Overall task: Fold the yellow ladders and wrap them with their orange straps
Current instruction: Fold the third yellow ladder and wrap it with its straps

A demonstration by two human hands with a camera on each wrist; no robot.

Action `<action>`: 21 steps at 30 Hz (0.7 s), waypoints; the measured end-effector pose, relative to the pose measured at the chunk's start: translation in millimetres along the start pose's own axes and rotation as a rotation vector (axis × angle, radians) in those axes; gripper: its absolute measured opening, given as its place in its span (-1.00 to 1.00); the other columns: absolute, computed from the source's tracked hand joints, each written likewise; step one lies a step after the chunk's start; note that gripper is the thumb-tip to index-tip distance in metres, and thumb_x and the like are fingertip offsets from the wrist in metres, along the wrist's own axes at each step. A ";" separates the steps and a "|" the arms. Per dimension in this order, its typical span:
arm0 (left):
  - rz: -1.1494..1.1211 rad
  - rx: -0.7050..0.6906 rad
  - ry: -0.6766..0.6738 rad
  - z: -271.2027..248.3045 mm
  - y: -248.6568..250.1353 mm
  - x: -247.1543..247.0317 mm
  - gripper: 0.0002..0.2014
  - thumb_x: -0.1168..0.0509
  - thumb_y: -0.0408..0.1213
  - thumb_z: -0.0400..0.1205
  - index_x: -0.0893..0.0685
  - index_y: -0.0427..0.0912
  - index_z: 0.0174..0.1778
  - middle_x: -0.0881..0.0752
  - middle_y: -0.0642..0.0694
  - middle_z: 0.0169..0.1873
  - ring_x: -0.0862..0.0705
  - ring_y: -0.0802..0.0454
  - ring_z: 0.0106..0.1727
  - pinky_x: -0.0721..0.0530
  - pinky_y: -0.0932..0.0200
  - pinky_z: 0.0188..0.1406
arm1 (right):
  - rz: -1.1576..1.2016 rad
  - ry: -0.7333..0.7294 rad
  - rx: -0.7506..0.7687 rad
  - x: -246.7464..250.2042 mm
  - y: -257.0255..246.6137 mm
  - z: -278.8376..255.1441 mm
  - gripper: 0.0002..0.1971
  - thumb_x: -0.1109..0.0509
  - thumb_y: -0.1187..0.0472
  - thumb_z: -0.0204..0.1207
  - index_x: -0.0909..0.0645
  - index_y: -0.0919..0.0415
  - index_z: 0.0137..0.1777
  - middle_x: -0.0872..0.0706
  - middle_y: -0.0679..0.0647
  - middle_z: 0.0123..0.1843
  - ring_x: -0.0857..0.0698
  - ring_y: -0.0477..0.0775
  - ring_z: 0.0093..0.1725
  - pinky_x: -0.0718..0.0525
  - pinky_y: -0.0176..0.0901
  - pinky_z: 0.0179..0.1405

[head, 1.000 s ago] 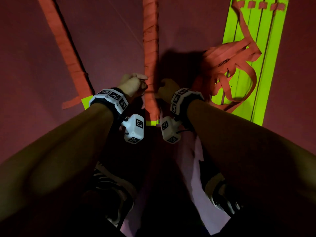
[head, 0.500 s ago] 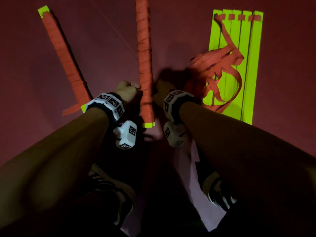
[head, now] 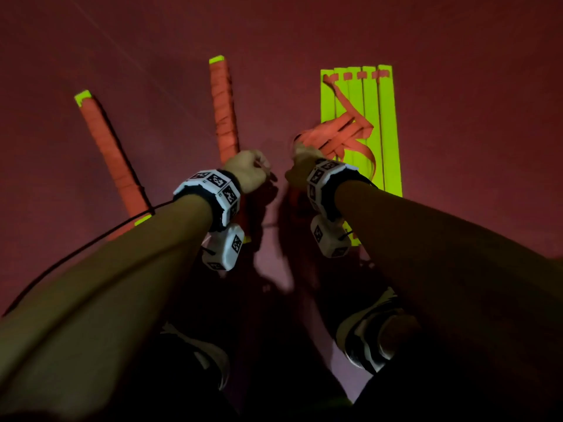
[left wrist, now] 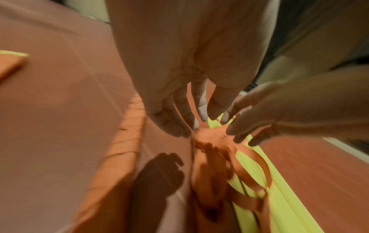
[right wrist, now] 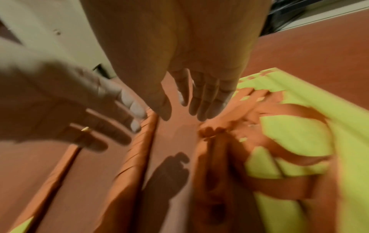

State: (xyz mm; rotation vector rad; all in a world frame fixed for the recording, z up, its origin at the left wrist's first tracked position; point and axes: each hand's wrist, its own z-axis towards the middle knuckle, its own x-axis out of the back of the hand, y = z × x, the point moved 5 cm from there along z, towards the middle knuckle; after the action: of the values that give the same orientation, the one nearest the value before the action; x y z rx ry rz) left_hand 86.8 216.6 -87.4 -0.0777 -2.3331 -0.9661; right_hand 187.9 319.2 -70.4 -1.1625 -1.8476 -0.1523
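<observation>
Two ladders lie wrapped to your left; the unwrapped ladder [head: 359, 117] runs lengthwise away just right of your right hand [right wrist: 199, 97], both hands seemingly open-fingered above its loose strap [left wrist: 219, 157].

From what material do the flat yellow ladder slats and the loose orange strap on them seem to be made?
The flat yellow ladder slats look like matte rigid plastic, perhaps foam: straight edges, even colour, no gloss. The loose orange strap looks like thin woven webbing or fabric tape, since it curls into soft loops. The dim light leaves both uncertain.
</observation>
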 end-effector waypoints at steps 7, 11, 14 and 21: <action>0.193 -0.094 -0.127 16.0 54.4 -63.2 -0.87 -0.33 -0.35 0.69 -0.64 0.00 -0.09 -0.76 -0.10 0.06 -0.68 -0.03 0.08 -0.56 0.25 0.12 | 0.110 0.062 -0.130 16.8 85.5 -9.2 -0.45 -0.29 0.22 0.70 -0.27 0.39 0.63 -0.43 0.30 0.58 -0.45 0.27 0.57 -0.42 -0.25 0.23; 0.292 -0.136 -0.206 24.7 75.7 -100.0 -0.74 -0.33 -0.37 0.69 -0.68 -0.15 0.30 -0.73 -0.18 0.13 -0.67 -0.09 0.14 -0.45 0.28 -0.01 | 0.184 0.083 -0.240 9.8 131.2 -10.9 -0.39 -0.30 0.07 0.71 -0.25 0.39 0.63 -0.33 0.37 0.63 -0.39 0.33 0.61 -0.42 0.04 0.47; 0.382 -0.172 -0.275 31.3 85.0 -127.2 -0.65 -0.35 -0.40 0.69 -0.63 -0.24 0.42 -0.69 -0.22 0.22 -0.66 -0.14 0.21 -0.47 0.31 -0.08 | 0.176 0.003 -0.305 -3.6 159.9 -10.9 -0.33 -0.25 0.08 0.74 -0.08 0.32 0.72 -0.15 0.33 0.72 -0.21 0.34 0.70 -0.36 0.33 0.56; 0.438 -0.169 -0.323 34.8 88.5 -173.1 -0.61 -0.32 -0.16 0.78 -0.59 -0.27 0.48 -0.70 -0.22 0.35 -0.66 -0.21 0.33 -0.52 0.16 0.11 | 0.165 0.022 -0.406 -34.6 203.8 -9.0 -0.40 -0.32 0.12 0.66 -0.23 0.26 0.64 -0.25 0.32 0.63 -0.28 0.37 0.62 -0.42 0.29 0.51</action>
State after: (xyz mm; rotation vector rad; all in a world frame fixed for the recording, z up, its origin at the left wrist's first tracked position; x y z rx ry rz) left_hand 234.1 333.6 -147.3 -0.8306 -2.3599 -0.9728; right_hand 354.1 403.4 -160.4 -1.5777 -1.7382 -0.4607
